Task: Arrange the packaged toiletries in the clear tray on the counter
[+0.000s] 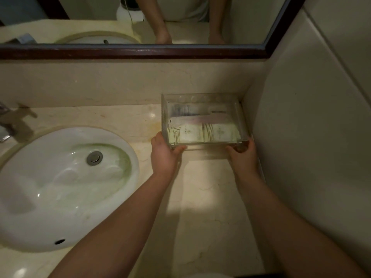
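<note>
A marble bathroom counter (pixel 210 187) holds one white sink (pixel 40 177) at left and one clear tray (pixel 202 96) in its back right corner. Two striped packets (pixel 200 133) lie in the tray's front; others behind are too blurred to count. The left hand (pixel 162 151) and right hand (pixel 244 155) each grip a near corner of the tray, fingers curled.

The packets (pixel 202 133) inside the clear tray (pixel 202 97) look smeary through its walls. Their print is too small to read, and how many lie there is hard to tell. The fingertips of the right hand (pixel 244 155) are partly hidden behind the tray's near corner. The tap (pixel 8 121) is cut off by the left edge, and so is part of the sink (pixel 60 187). A pale round thing (pixel 208 275) at the bottom of the bench (pixel 200 197) shows only its rim. The mirror (pixel 140 21) is cut off at the top. A blue thing (pixel 24 38) in it is too blurry to name.
</note>
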Motion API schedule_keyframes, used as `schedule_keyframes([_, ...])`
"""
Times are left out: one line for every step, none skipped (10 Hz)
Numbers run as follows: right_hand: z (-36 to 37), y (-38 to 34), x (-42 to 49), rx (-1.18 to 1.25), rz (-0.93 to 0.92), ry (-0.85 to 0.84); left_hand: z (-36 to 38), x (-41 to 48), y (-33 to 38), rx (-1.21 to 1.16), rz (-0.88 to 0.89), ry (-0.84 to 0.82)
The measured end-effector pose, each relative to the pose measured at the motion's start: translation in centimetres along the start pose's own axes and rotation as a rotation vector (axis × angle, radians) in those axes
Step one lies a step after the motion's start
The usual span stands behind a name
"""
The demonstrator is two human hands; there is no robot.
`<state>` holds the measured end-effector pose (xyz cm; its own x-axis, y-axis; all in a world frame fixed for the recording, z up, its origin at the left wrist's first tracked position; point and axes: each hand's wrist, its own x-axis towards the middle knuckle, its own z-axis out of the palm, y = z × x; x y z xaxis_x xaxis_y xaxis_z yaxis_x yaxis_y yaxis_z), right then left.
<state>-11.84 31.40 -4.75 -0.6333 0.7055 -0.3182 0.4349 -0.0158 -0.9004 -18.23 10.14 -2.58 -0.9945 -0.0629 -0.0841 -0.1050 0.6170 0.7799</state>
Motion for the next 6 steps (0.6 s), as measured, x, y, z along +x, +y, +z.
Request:
schedule_keyframes([0.3, -0.4, 0.2, -0.01, -0.038, 0.033, -0.2, 0.1, 0.2, 0.042, 0.023, 0.004])
schedule_keyframes([0.2, -0.7, 0.1, -0.067, -0.083, 0.048, -0.2, 0.0, 0.0, 0.083, 0.035, 0.016])
schedule_keyframes([0.3, -1.4, -0.1, -0.087, -0.07, 0.072, -0.1, 0.5, 0.1, 0.064, -0.038, 0.044])
schedule_keyframes([0.2, -1.5, 0.2, -0.132, -0.052, 0.072, 0.0, 0.9, -0.3, 0.078, -0.068, 0.008])
schedule_keyframes([-0.1, -2.4, 0.1, -0.215, -0.034, 0.035, -1.1, 1.4, 0.3, 0.085, -0.043, -0.056])
schedule_keyframes([-0.4, -3.8, -0.3, -0.262, -0.018, 0.046, -2.4, -0.3, -1.2, -0.008, -0.058, -0.045])
